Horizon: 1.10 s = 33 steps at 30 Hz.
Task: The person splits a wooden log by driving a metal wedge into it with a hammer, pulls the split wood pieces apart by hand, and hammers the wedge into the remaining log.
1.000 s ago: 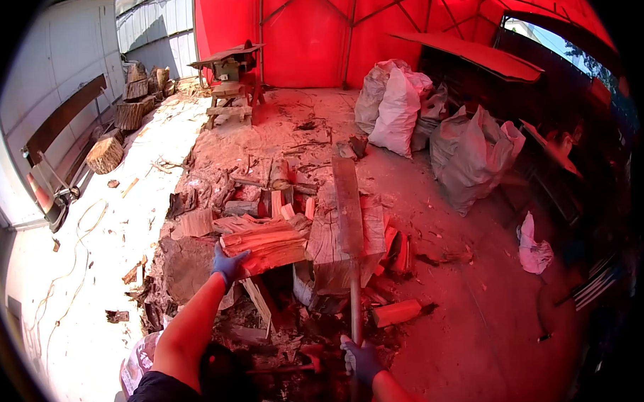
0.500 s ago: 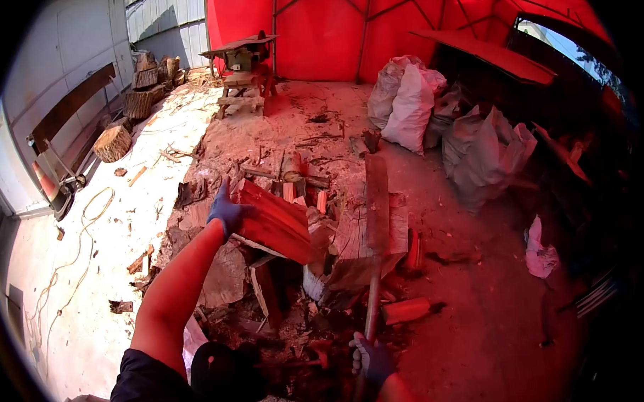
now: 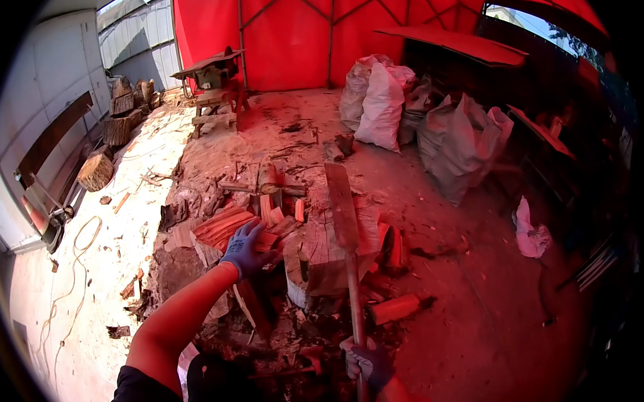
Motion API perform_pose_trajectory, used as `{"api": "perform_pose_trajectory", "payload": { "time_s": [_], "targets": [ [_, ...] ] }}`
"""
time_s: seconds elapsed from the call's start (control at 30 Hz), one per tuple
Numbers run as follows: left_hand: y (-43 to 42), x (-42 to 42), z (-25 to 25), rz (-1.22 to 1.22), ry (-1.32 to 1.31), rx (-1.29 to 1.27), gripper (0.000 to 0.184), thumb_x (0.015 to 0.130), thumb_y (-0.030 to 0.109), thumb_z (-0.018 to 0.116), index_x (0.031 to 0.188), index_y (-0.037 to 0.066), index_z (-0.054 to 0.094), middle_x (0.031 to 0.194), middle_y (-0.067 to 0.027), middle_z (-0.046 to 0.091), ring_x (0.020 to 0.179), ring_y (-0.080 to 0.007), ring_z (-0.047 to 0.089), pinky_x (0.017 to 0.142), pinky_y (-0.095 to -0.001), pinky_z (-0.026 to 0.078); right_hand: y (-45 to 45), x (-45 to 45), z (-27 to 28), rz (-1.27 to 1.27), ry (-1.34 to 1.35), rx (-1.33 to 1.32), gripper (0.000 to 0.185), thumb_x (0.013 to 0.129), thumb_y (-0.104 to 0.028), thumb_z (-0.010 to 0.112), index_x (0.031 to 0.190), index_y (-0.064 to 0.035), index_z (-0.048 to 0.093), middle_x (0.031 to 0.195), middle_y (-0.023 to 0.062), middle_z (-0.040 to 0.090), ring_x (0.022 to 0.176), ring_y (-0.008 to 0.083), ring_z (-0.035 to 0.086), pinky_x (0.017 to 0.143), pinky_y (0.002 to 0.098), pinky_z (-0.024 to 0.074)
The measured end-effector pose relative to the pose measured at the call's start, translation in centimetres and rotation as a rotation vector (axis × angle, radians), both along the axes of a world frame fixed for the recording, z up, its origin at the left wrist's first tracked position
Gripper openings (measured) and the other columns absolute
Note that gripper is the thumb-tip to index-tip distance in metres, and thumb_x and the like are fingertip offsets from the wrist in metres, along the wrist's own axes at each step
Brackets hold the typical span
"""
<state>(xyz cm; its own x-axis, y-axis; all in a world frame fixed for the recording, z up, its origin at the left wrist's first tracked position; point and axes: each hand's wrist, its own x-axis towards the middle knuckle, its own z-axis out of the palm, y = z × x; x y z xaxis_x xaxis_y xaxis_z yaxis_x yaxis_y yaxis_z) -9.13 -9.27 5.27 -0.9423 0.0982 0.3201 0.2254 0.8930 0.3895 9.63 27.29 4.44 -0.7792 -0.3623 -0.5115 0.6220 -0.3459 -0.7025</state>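
My gloved left hand (image 3: pixel 248 250) lies with spread fingers against a split log piece (image 3: pixel 222 227), left of the chopping block (image 3: pixel 324 254). Whether its fingertips grip the wood is hard to see; the hand looks open on top of it. My gloved right hand (image 3: pixel 368 362) is wrapped round the wooden handle of a long-handled splitting tool (image 3: pixel 343 207). The tool's long flat head points away from me and rests over the block's top. Small split pieces (image 3: pixel 299 210) stand behind the block.
Another split piece (image 3: pixel 397 309) lies on the floor right of the block. White sacks (image 3: pixel 381 107) stand at the back right, near a saw bench (image 3: pixel 215 81). Round logs (image 3: pixel 95 172) line the left wall, and a cord (image 3: pixel 75 294) lies on the floor.
The split log piece, lifted and tilted beside the block half a second ago, now lies further left. My left hand has shifted onto its near right end. My right hand still holds the handle.
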Motion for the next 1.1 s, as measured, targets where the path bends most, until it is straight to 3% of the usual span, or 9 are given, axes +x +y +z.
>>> {"api": "perform_pose_trajectory", "payload": {
  "time_s": [0.23, 0.37, 0.5, 0.63, 0.7, 0.83, 0.9, 0.97, 1.1],
  "targets": [
    [14.9, -0.7, 0.8, 0.113, -0.237, -0.088, 0.124, 0.059, 0.051, 0.086, 0.155, 0.013, 0.015, 0.156, -0.0266, 0.019, 0.139, -0.0469, 0.03, 0.111, -0.0498, 0.033, 3.9, 0.2, 0.3, -0.021, 0.048, -0.219, 0.019, 0.091, -0.014, 0.066, 0.103, -0.004, 0.056, 0.06, 0.0002, 0.045, 0.042, 0.0132, 0.045, 0.04, 0.0308, 0.0376],
    [12.6, -3.4, -0.1, -0.021, -0.183, -0.047, 0.13, 0.057, 0.042, 0.088, 0.156, 0.011, 0.01, 0.146, -0.0298, 0.033, 0.133, -0.0469, 0.038, 0.109, -0.0486, 0.036, 5.8, 0.7, 0.5, -0.138, 0.064, -0.235, 0.02, 0.09, -0.014, 0.065, 0.103, -0.0033, 0.056, 0.06, 0.0017, 0.045, 0.043, 0.0156, 0.046, 0.042, 0.0335, 0.0388],
    [8.9, -5.3, 0.7, -0.128, -0.261, -0.037, 0.141, 0.051, 0.042, 0.092, 0.157, 0.011, 0.004, 0.147, -0.0307, 0.031, 0.137, -0.0479, 0.033, 0.112, -0.0468, 0.033, 7.2, 1.0, 0.9, -0.26, 0.063, -0.182, 0.024, 0.087, -0.018, 0.067, 0.103, -0.0041, 0.056, 0.062, 0.0012, 0.043, 0.047, 0.015, 0.047, 0.044, 0.0338, 0.0389],
    [2.9, -10.8, 1.1, -0.358, -0.265, -0.166, 0.141, 0.051, 0.038, 0.094, 0.157, 0.013, 0.004, 0.147, -0.025, 0.035, 0.136, -0.0445, 0.037, 0.112, -0.0456, 0.034, 9.1, 1.1, -0.7, -0.278, -0.009, -0.341, 0.019, 0.089, -0.02, 0.064, 0.101, -0.0064, 0.056, 0.063, -0.0011, 0.038, 0.047, 0.0131, 0.041, 0.046, 0.0324, 0.0355],
    [1.7, -13.0, 2.1, -0.279, -0.308, -0.371, 0.144, 0.047, 0.034, 0.096, 0.157, 0.012, 0.005, 0.144, -0.0258, 0.037, 0.133, -0.0437, 0.04, 0.11, -0.045, 0.037, 9.5, 0.8, -0.3, -0.31, -0.081, -0.33, 0.015, 0.091, -0.019, 0.061, 0.101, -0.0081, 0.056, 0.063, -0.0031, 0.036, 0.047, 0.0111, 0.038, 0.046, 0.0299, 0.0331],
    [1.6, -13.1, 1.7, -0.207, -0.361, -0.366, 0.143, 0.048, 0.034, 0.096, 0.157, 0.015, 0.005, 0.143, -0.0262, 0.039, 0.133, -0.0442, 0.041, 0.109, -0.0473, 0.038, 10.2, 0.3, -1.7, -0.276, -0.15, -0.444, 0.012, 0.092, -0.018, 0.059, 0.101, -0.0086, 0.057, 0.063, -0.005, 0.035, 0.047, 0.0092, 0.035, 0.046, 0.0281, 0.0308],
    [1.7, -12.8, 0.1, -0.195, -0.333, -0.297, 0.146, 0.05, 0.037, 0.096, 0.157, 0.024, -0.002, 0.144, -0.0249, 0.039, 0.131, -0.045, 0.043, 0.106, -0.0493, 0.04, 10.0, 0.1, -1.9, -0.299, -0.223, -0.417, 0.007, 0.095, -0.015, 0.058, 0.1, -0.0099, 0.058, 0.063, -0.0063, 0.035, 0.047, 0.0077, 0.035, 0.047, 0.027, 0.031],
    [2.4, -12.2, 0.7, -0.19, -0.342, -0.21, 0.137, 0.053, 0.04, 0.094, 0.157, 0.024, 0.008, 0.144, -0.0242, 0.04, 0.132, -0.0448, 0.042, 0.108, -0.0476, 0.038, 9.9, -0.2, -2.8, -0.279, -0.259, -0.481, 0.011, 0.098, -0.018, 0.055, 0.103, -0.009, 0.059, 0.064, -0.0077, 0.037, 0.048, 0.0062, 0.036, 0.047, 0.0259, 0.0328],
    [5.1, -13.9, 1.8, -0.073, -0.06, 0.239, 0.11, 0.066, 0.049, 0.086, 0.15, 0.006, 0.03, 0.143, -0.0233, 0.043, 0.135, -0.0373, 0.042, 0.111, -0.0423, 0.035, 10.2, -0.7, -4.9, -0.201, -0.401, -0.669, 0.019, 0.102, -0.023, 0.049, 0.105, -0.0089, 0.061, 0.063, -0.0106, 0.038, 0.049, 0.0037, 0.037, 0.049, 0.0242, 0.0347]
  ]
}}
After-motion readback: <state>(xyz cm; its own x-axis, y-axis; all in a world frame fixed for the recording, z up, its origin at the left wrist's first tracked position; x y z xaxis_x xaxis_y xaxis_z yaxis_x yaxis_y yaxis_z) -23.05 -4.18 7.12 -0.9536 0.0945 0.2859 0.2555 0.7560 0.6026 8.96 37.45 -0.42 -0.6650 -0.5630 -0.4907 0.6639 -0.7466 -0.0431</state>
